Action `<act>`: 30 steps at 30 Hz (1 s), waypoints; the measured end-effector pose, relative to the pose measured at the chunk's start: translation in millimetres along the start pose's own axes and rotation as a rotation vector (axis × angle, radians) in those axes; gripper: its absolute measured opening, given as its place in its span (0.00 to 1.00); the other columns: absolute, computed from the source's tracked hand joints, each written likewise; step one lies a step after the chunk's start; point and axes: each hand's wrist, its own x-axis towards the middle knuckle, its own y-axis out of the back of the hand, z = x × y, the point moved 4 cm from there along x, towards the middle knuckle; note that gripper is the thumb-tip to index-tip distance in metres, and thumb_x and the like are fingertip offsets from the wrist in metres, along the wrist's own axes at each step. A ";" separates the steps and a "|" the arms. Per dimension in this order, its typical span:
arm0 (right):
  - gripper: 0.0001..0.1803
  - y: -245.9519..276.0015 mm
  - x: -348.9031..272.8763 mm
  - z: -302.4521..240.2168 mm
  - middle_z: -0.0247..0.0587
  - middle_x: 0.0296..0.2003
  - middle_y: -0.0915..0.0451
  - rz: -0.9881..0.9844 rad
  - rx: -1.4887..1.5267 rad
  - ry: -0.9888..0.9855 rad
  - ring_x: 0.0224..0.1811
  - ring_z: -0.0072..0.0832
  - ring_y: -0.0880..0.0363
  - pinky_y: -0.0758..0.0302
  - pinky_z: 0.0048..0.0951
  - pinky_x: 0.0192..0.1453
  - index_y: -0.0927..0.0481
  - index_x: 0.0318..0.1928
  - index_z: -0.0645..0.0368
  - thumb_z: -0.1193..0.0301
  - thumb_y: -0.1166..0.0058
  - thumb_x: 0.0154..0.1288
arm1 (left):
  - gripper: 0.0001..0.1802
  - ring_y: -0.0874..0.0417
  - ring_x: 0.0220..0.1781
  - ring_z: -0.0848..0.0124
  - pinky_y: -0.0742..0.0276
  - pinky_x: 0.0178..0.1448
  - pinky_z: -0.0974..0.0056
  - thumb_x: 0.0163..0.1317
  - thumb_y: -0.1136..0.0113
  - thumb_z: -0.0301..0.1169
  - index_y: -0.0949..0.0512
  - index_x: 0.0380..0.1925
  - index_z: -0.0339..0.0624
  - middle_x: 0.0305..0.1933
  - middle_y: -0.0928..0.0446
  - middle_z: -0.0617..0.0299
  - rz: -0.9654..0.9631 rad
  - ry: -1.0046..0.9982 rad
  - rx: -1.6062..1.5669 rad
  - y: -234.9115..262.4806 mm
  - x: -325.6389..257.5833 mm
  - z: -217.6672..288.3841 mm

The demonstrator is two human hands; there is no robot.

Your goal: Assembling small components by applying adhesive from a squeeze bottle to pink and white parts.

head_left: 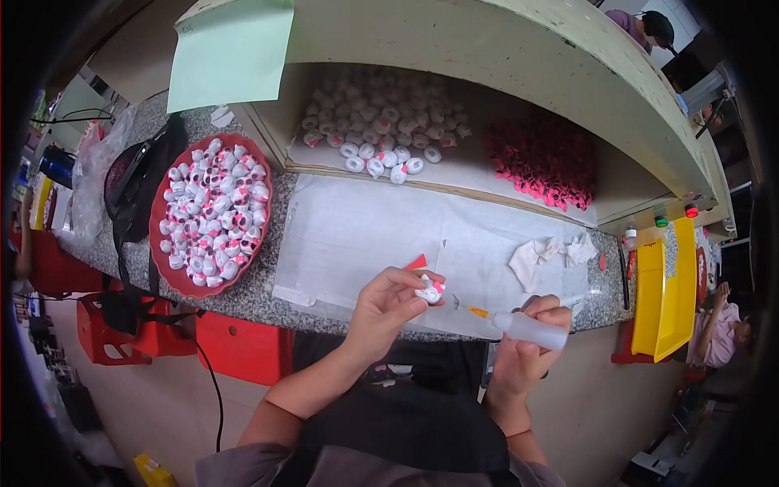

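Between the thumb and fingers of my left hand (388,311) is a small white figurine head (430,290) with pink on it. My right hand (526,357) grips a translucent white squeeze bottle (531,330), held on its side with its orange-based needle tip (477,312) pointing left at the head. A short gap separates the tip from the head. Both hands are above the near edge of the white paper sheet (357,235). A small red piece (416,262) lies on the paper just beyond my left hand.
A red scalloped bowl (156,235) of similar heads stands left. On the shelf are white pieces (381,122) and a pile of pink pieces (540,162). Crumpled white cloth (535,258) lies on the paper's right. Yellow trays (661,292) stand far right, red stools (243,345) below left.
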 end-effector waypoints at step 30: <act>0.28 -19.6 -25.7 -23.0 0.37 0.32 0.31 -0.357 -0.309 0.325 0.27 0.27 0.29 0.26 0.25 0.26 0.30 0.34 0.56 0.76 0.29 0.27 | 0.18 0.26 0.45 0.67 0.30 0.51 0.62 0.51 0.46 0.20 0.34 0.43 0.34 0.44 0.30 0.51 0.013 0.015 0.008 -0.6 -12.2 4.4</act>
